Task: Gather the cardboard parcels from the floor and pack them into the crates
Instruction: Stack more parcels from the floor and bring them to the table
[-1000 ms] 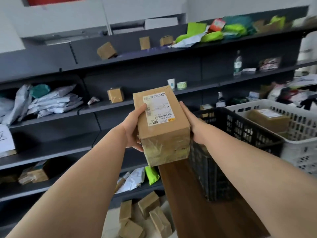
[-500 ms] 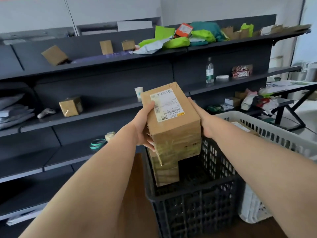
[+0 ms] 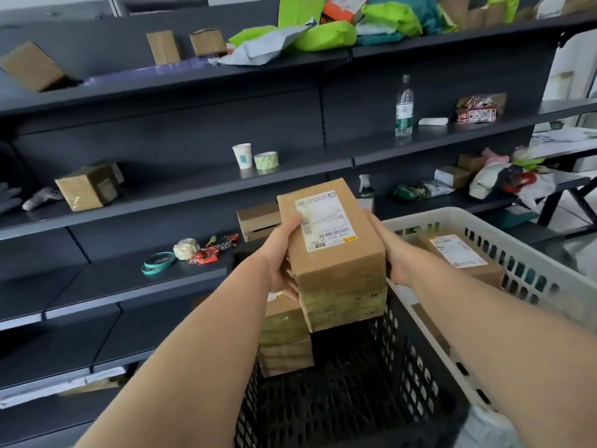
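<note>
I hold a brown cardboard parcel (image 3: 336,253) with a white shipping label on top, between both hands, above the black plastic crate (image 3: 365,392). My left hand (image 3: 284,257) grips its left side with the thumb over the top edge. My right hand (image 3: 392,257) grips its right side, mostly hidden behind the parcel. Inside the black crate another taped parcel (image 3: 284,341) stands against the left wall. The white crate (image 3: 533,266) to the right holds a labelled parcel (image 3: 462,257).
Dark metal shelves (image 3: 181,202) fill the wall ahead, carrying loose boxes (image 3: 87,185), a paper cup (image 3: 242,155), a tape roll (image 3: 266,161), a water bottle (image 3: 404,106), green mailer bags (image 3: 323,35) and wrappers. A box (image 3: 256,219) sits on the shelf just behind the crate.
My view has moved right and closer to the crates. The parcel in both hands has come over the black crate's opening and a little lower.
</note>
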Motion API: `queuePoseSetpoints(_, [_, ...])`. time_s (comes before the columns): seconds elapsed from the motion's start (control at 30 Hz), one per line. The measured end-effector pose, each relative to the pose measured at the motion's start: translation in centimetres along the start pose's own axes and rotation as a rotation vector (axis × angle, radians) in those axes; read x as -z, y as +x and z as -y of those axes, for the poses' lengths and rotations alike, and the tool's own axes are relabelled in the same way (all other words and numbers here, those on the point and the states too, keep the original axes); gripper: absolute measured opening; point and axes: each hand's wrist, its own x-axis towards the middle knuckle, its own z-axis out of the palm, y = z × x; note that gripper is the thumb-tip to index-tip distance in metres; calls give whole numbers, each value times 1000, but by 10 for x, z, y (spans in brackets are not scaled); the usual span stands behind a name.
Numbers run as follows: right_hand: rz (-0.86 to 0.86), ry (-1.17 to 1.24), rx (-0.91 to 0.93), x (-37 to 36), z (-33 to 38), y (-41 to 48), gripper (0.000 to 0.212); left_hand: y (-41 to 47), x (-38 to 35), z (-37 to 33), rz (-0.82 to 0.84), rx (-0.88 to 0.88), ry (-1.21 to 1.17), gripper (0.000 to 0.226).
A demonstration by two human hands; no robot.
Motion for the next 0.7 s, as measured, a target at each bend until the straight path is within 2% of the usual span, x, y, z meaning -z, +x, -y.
queuePoseSetpoints(0.13, [-62, 126, -24, 4, -4, 31, 74, 30, -3, -1, -114, -83, -24, 77])
queuePoseSetpoints(0.23, [-54, 96, -17, 8, -4, 42, 76, 40, -11, -3, -65, -52, 6, 75])
queuePoseSetpoints(0.37, [-12, 21, 20, 12, 0, 41, 47, 50, -29, 14, -78, -3, 2, 53])
queuePoseSetpoints(0.43, [-28, -106, 62, 18, 1, 41, 38, 59, -39, 24, -170, -36, 25, 52])
queuePoseSetpoints(0.53, [-27, -241, 118, 22, 0, 43, 41, 67, -43, 24, -326, -153, 129, 62])
queuePoseSetpoints(0.7, [11, -283, 175, 11, -5, 50, 51, 65, -35, 9, -382, -194, 56, 64])
